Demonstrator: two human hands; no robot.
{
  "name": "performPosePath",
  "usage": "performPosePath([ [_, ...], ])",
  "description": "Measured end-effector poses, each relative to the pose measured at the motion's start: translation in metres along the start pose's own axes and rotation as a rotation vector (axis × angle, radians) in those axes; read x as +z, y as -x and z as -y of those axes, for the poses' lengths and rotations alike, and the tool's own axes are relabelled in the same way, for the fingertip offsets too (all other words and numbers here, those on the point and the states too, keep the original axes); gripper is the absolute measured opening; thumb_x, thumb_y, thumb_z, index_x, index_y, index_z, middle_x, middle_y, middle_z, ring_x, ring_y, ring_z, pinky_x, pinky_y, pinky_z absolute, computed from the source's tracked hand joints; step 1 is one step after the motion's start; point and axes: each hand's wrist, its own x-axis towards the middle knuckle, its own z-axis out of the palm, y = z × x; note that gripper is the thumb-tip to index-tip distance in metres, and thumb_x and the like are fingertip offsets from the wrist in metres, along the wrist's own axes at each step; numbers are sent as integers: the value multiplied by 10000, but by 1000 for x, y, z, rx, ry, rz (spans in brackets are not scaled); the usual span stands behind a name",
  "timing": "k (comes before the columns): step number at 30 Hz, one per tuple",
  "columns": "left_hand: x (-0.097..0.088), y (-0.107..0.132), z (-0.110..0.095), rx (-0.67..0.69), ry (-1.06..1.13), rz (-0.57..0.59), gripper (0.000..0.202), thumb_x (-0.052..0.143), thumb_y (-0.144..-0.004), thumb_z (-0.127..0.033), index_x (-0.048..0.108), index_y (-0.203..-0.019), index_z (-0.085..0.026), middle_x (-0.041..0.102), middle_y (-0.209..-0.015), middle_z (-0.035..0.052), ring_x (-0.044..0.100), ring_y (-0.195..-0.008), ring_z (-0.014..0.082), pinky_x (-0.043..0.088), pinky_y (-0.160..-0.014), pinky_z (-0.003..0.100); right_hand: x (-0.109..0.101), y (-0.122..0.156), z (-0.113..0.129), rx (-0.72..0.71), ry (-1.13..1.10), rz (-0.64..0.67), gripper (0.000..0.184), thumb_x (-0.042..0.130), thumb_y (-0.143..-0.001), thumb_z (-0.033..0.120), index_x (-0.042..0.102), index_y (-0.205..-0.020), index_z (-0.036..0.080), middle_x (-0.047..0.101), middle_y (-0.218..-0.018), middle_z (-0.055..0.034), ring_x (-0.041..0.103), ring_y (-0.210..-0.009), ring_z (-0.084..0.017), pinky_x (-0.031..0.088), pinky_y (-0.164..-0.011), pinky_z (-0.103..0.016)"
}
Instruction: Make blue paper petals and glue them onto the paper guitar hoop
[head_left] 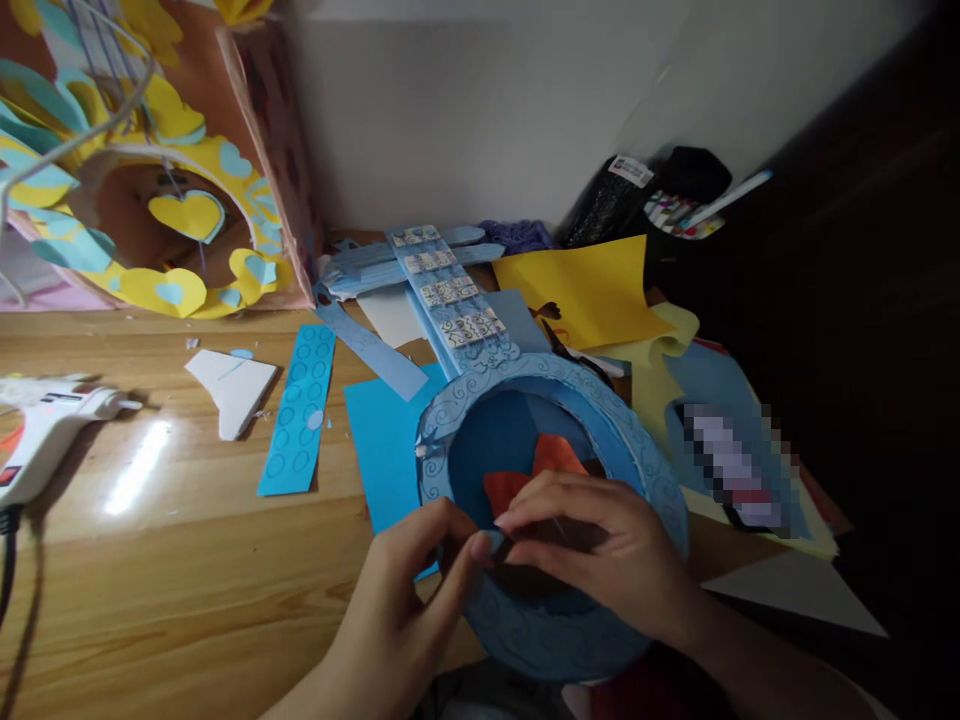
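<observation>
Tabletop [195, 590], papers [592, 285] around blue ring [566, 640]

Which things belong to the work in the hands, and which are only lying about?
Work, it seems:
small blue piece in left hand, right hand close by
round blue frame under both hands
perhaps glue gun

Probably lying about:
white scrap
yellow sheet
marker pens

Under our left hand [420, 570] and right hand [600, 540], we see a light-blue ring [566, 645] with dark scrollwork; beyond the right, an orange piece [559, 456] and yellow sheet [592, 290]; leftward of the left, a bright-blue strip [298, 410] patterned with circles.
</observation>
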Motion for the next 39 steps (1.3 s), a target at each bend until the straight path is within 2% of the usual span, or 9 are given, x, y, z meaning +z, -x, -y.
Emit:
performPosePath([
  [4, 3, 0, 1, -6, 17, -18, 289, 468, -907, -331, 507, -662, -182, 485, -601, -30, 398, -566, 92, 330, -530, 182, 1, -1, -3, -105, -9, -37, 164, 712, -737, 106, 711, -859, 216, 706, -775, -12, 673, -742, -125, 563, -649, -194],
  [12, 9, 2, 0, -25, 92, -8, 264, 473, -906, -333, 535, -691, -192, 491, -614, -25, 391, -574, 103, 334, -531, 199, 0, 0, -4, -99, -20, -84, 201, 736, -713, 109, 714, -862, 241, 722, -777, 14, 685, -747, -123, 585, -709, -199],
  [19, 11, -1, -3, -38, 99, 14, 260, 475, -902, -335, 522, -690, -194, 478, -612, -30, 398, -574, 101, 339, -529, 198, -1, 2, -5, -114, -106, -69, 191, 692, -749, 76, 709, -854, 235, 709, -785, 2, 686, -724, -122, 596, -673, -211],
  [29, 16, -1, -5, 40, -27, -27, 228, 488, -888, -280, 482, -676, -200, 437, -587, -39, 378, -539, 96, 338, -491, 185, -10, 6, -2, -271, 89, -57, 201, 664, -786, 104, 680, -942, 231, 706, -818, 3, 669, -765, -110, 570, -697, -212],
  [39, 33, -17, -14, 89, -23, 11, 109, 557, -840, -269, 593, -745, -229, 603, -642, -17, 542, -557, 114, 450, -521, 155, -31, 14, -12, -357, 39, -116, 105, 674, -779, 112, 685, -882, 130, 697, -765, -63, 667, -734, -111, 550, -690, -177],
])
